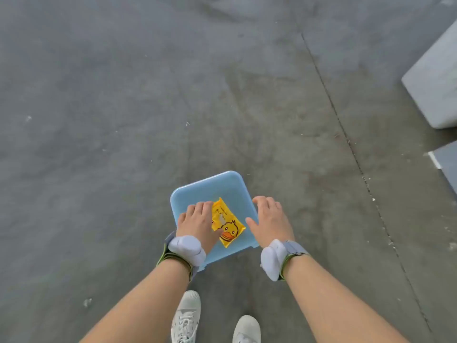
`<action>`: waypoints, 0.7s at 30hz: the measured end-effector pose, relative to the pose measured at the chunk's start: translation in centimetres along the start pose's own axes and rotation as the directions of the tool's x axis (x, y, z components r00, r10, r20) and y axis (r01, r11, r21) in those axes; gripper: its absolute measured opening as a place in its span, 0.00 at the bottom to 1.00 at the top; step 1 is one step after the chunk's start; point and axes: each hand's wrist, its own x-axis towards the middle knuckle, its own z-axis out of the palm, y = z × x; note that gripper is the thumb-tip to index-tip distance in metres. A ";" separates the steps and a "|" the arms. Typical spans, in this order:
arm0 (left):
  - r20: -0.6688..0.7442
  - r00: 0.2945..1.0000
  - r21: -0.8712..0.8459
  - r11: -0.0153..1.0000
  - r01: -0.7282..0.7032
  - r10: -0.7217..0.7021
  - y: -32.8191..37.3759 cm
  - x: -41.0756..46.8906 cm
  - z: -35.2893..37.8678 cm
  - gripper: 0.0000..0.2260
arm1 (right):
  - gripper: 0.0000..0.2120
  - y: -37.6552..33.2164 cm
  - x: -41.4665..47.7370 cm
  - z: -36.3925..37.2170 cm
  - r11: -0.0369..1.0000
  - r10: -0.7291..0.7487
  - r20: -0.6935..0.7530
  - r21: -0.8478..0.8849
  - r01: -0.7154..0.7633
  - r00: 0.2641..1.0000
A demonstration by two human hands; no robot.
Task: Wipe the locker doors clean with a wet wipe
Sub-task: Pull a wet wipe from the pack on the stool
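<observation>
1. Concrete floor [123, 120]. Grey and scuffed, with a seam [346, 134] running diagonally on your right. There is open room ahead and to your left.

2. Grey box [435, 82]. At the far right edge, cut off by the frame; whether it is a locker cannot be told. No locker door shows, so wiping is not yet begun. Mind its corner when you turn right.

3. Blue stool [212, 186]. Plastic, with a flat seat and rounded rim, directly before your shoes [185, 318]. It looks light, so it may tip or slide if you lean on an edge.

4. Right hand [269, 221]. Fingers loose and spread over the stool's right rim, holding nothing.

5. Left hand [196, 222]. Bent fingers lie over the left edge of the wipe pack. Whether they pinch it or only press it down cannot be told.

6. Wet wipe pack [228, 225]. Yellow with a duck print, lying flat on the seat between your hands.
   - Handling: probably light and soft, and the film is likely slippery.
   - Hold: steady the body with your left hand and lift the pale flap [219, 217] with your right.
   - A wipe will be limp and damp; draw it out slowly.
</observation>
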 end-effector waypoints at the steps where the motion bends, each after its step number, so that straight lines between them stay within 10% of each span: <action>1: 0.010 1.000 0.002 1.000 -0.005 0.005 -0.3 0.5 0.9 0.30 | 0.21 0.0 0.4 1.2 1.000 0.016 0.012 0.020 -0.016 1.000; 21: -0.304 0.937 -0.060 0.978 -0.199 0.172 -3.8 6.7 15.1 0.27 | 0.11 2.9 4.7 14.2 0.984 0.085 -0.027 0.158 -0.079 0.996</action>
